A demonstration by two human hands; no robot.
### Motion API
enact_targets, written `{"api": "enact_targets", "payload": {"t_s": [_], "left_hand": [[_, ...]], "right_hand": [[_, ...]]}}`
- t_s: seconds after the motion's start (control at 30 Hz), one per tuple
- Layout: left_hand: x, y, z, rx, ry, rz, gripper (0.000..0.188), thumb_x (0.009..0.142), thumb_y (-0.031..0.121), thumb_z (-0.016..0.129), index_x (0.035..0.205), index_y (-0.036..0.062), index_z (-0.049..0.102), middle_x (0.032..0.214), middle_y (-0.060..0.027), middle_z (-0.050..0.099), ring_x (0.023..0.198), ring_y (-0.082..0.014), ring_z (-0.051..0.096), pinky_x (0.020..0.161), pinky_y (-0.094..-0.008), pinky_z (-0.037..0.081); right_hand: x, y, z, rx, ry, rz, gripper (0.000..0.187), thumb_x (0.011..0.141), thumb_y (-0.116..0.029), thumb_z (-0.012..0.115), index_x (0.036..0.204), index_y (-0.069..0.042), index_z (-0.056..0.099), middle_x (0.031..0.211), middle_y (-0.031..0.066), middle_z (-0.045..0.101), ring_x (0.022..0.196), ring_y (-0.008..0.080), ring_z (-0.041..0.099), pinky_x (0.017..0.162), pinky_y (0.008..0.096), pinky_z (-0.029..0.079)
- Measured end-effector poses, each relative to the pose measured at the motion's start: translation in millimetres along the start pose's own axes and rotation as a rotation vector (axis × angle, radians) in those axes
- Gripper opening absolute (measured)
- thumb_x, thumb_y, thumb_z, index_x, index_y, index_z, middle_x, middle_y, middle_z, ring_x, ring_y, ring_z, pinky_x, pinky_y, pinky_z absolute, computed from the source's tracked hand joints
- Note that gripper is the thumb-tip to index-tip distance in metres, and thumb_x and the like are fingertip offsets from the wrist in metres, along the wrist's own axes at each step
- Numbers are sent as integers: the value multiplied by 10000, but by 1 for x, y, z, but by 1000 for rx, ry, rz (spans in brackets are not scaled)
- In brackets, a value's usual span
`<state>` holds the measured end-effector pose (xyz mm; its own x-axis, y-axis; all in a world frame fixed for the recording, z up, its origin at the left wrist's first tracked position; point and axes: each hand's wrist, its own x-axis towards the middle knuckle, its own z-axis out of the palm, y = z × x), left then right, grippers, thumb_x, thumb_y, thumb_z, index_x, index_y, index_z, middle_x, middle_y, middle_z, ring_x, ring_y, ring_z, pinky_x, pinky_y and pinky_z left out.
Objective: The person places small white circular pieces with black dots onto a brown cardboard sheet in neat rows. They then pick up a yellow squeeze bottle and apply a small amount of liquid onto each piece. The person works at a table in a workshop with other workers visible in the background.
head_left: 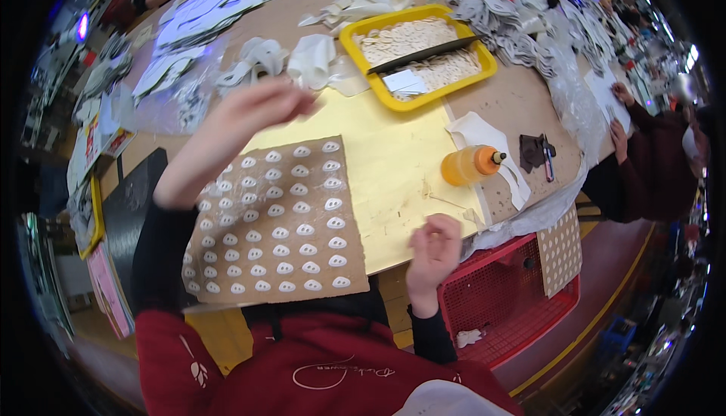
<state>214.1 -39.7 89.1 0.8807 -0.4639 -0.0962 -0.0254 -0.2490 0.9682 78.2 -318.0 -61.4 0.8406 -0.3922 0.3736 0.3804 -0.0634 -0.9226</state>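
My left hand (276, 106) is raised over the far edge of a brown cardboard sheet (338, 212), its fingers smeared by motion. Rows of small white oval pieces (305, 229) with dark holes cover that sheet. To its right, my right hand (436, 256) hovers by the near edge of the yellow paper (393, 181), fingers curled in; whatever they may hold is hidden. An orange squeeze bottle (465, 165) lies on its side beyond the right hand. Farther off, a yellow tray (401, 104) holds many small cream pieces (401, 41) on both sides of a dark bar (423, 54).
Stacks of white cut pieces (215, 7) and grey-white pieces (522, 30) line the far table. A dark cloth (532, 151) and a pen (548, 160) lie right. Below stands a red basket (491, 295) with another dotted board (560, 253). Another person (650, 151) works at right.
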Motion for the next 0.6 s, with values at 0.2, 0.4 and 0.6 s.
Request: {"api": "enact_targets", "payload": {"t_s": [0.2,0.4,0.6], "left_hand": [[-157,-31,-27,392,377,-278,370,968,126,529,1312,-8,539,1360,-135,547,1293,-224,487,1075,-337,361],[-246,-93,-22,483,757,-523,461,1038,228,443,1448,20,403,1492,-186,416,1406,-259,364,1144,-353,268],[-235,-97,15,565,734,-513,511,1030,256,441,1492,65,338,1567,-198,280,1484,-352,163,1183,-414,185]], "right_hand": [[57,1,-33,-289,215,-92,526,792,28,696,1267,0,470,1228,122,509,1044,210,513,958,366,412],[89,21,-29,-530,-56,142,663,809,-91,769,1360,31,420,1296,174,551,1139,278,562,996,407,427],[37,-1,-30,197,-50,124,603,861,-140,696,1368,15,409,1260,162,551,1012,248,607,813,367,551]]}}
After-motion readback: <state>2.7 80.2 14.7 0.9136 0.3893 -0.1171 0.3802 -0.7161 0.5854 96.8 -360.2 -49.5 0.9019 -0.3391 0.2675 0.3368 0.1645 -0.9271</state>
